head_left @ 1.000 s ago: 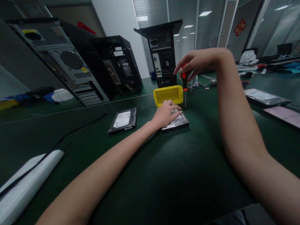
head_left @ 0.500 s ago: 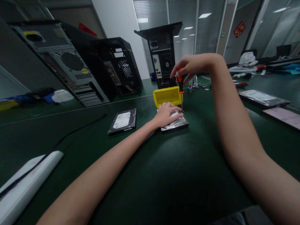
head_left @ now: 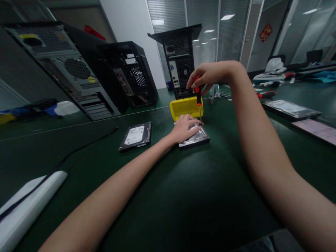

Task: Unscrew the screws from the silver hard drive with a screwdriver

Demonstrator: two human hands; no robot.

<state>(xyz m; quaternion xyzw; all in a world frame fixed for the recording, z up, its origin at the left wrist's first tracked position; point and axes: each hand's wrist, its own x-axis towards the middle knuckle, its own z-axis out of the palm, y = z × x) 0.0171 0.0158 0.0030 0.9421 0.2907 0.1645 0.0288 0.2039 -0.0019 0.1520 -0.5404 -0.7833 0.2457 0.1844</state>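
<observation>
Hard drive: the silver hard drive (head_left: pixel 194 137) is lying flat on the green surface (head_left: pixel 183 196), under the left hand and just below the right hand.
Left hand: the left hand (head_left: pixel 184 127) is resting palm down on the hard drive, fingers spread and pressing on its top, gripping nothing.
Right hand: the right hand (head_left: pixel 207 74) is hovering above the hard drive, its fingers curled closed around the red handle of a screwdriver (head_left: pixel 198 98).
Screwdriver: it is standing nearly upright, its thin shaft reaching down to the far right corner of the hard drive, just beside the left fingertips.
Yellow box: a yellow box (head_left: pixel 183 107) is sitting just beyond the left hand, touching or almost touching the hard drive's far edge.
Second drive: another hard drive (head_left: pixel 135 136) is lying label up, to the left of the left hand and apart from it.
Computer cases: three black computer cases (head_left: pixel 181 61) are standing farther back, beyond both hands.
Cable: a black cable (head_left: pixel 86 145) is running across the surface left of the left forearm.
</observation>
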